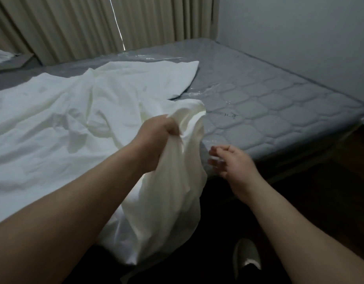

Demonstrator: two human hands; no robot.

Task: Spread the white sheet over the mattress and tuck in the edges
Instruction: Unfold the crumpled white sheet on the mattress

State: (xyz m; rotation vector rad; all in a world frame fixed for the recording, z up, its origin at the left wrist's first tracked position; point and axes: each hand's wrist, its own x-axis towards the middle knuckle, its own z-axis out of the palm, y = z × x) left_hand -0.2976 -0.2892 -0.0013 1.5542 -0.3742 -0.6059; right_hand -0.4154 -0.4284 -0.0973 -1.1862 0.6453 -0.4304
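Left hand (156, 138) grips bunched white sheet (54, 119) over mattress (259, 99); right hand (232, 162) loose, empty.

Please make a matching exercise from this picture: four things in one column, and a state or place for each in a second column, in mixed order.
Things:
1. left hand
2. right hand
3. mattress
4. curtain

States or places:
A. hangs behind the bed
B. grips a bunch of the white sheet
C. its right part lies uncovered
D. holds nothing, near the mattress edge

Pairs: 1-B, 2-D, 3-C, 4-A
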